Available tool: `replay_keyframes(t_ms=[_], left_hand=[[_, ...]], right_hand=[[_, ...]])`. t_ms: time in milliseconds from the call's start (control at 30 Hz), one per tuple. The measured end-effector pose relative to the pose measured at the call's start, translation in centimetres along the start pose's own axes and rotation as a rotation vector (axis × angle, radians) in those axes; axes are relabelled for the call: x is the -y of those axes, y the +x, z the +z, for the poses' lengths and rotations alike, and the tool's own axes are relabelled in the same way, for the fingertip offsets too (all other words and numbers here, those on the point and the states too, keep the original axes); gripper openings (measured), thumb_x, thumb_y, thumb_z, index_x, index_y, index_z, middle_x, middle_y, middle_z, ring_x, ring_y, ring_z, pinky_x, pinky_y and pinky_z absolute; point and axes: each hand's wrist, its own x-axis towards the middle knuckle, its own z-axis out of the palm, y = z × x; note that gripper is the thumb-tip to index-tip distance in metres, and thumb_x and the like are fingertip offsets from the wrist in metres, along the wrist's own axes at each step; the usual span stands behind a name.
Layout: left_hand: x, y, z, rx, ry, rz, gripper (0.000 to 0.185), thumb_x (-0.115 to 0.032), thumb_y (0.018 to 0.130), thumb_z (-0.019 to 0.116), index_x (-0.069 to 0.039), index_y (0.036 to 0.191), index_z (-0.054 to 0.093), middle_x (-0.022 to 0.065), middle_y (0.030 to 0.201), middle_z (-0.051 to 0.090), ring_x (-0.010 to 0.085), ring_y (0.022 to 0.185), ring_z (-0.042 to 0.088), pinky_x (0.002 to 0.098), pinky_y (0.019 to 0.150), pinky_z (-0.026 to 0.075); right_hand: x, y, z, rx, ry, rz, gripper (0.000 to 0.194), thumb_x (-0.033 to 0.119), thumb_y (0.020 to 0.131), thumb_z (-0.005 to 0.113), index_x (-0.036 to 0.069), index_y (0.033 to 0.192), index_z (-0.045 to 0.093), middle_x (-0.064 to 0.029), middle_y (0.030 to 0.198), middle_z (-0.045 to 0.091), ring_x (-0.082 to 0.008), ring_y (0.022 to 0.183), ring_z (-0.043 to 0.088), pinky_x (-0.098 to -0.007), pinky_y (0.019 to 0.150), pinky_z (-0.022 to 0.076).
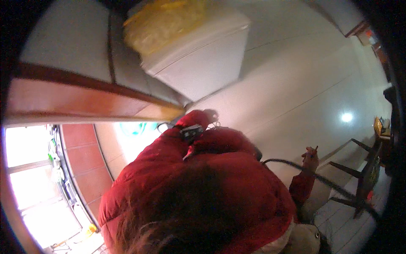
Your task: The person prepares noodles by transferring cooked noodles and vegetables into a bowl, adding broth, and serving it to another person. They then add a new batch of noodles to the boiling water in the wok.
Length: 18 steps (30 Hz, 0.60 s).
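My left hand (212,115) reaches forward in front of my chest, blurred and partly hidden by the red sleeve. A thin wire loop (217,124) shows just below it, and I cannot tell whether the hand holds it. A dark device (191,131) is strapped around the left sleeve. Out to the side, my right hand (310,157) is over the floor, fingers partly bent; whether something thin is between them is unclear. A black cable (336,187) crosses the view in front of the right wrist. The red padded jacket (203,190) fills the lower middle.
A white box-shaped unit (203,63) stands ahead, with a blurred yellow item (165,27) on top. Left are a wooden frame (79,98), red tiles (84,152) and a bright opening (35,171). Dark wooden furniture with legs (361,177) stands right on the pale floor (291,76).
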Motion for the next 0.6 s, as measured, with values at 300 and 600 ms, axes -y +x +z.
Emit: replay_keyframes(t_ms=[300, 600], left_hand=[[-7.4, 16.7, -12.3, 0.120, -0.037, -0.081, 0.033, -0.036, 0.080, 0.053, -0.009, 0.091, 0.067, 0.0160, 0.086, 0.066, 0.0324, 0.084, 0.062, 0.0468, 0.073, 0.047], [-18.9, 45.5, -27.8, 0.312, 0.225, 0.015, 0.030, -0.033, 0.076, 0.054, -0.008, 0.088, 0.066, 0.0157, 0.082, 0.066, 0.0325, 0.084, 0.064, 0.0459, 0.077, 0.049]], right_hand=[[3.5, 20.9, -5.5, -0.020, -0.438, -0.166, 0.024, 0.023, 0.091, 0.050, 0.003, 0.099, 0.061, -0.0096, 0.083, 0.066, -0.0206, 0.068, 0.063, -0.0337, 0.064, 0.0497], [8.6, 35.8, -13.3, -0.303, -0.447, 0.019, 0.037, 0.034, 0.094, 0.048, 0.002, 0.079, 0.057, -0.0116, 0.062, 0.061, -0.0241, 0.055, 0.061, -0.0364, 0.054, 0.0487]])
